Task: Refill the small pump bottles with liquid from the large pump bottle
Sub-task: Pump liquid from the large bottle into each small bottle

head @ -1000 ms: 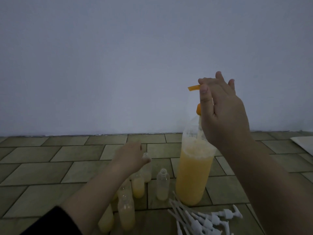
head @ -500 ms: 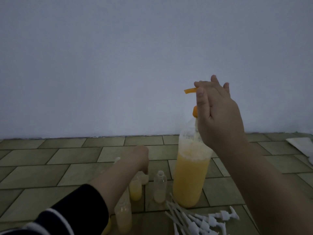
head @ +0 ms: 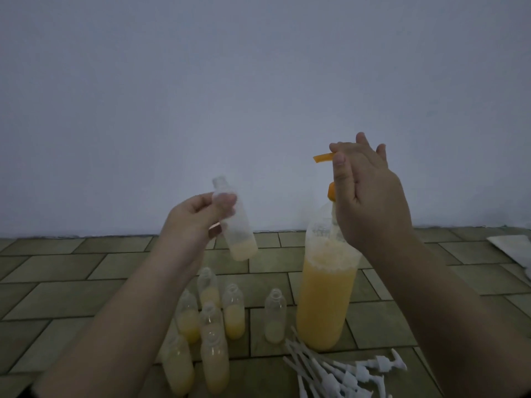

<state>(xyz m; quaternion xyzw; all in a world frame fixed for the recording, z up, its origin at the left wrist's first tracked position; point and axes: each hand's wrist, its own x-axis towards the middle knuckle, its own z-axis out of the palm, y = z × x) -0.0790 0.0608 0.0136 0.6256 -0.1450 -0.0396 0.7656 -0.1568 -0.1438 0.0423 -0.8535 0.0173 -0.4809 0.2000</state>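
My left hand [head: 195,222] is shut on a small clear bottle [head: 237,225], uncapped, tilted, with a little pale yellow liquid at its bottom; it is held in the air left of the large pump bottle [head: 326,297]. That large bottle stands on the tiled floor, about two-thirds full of orange-yellow liquid. My right hand [head: 370,196] rests on its orange pump head [head: 323,158], fingers loosely extended over it, the spout pointing left. Several small uncapped bottles [head: 234,311] stand on the floor below, partly filled.
A pile of white pump tops [head: 342,372] with dip tubes lies on the floor at the bottom right. A white cloth or paper [head: 514,248] lies at the far right. A plain wall rises just behind the bottles.
My left hand has picked a small bottle from the group on the floor and lifted it up towards the pump spout. My right hand has stayed on the pump head.
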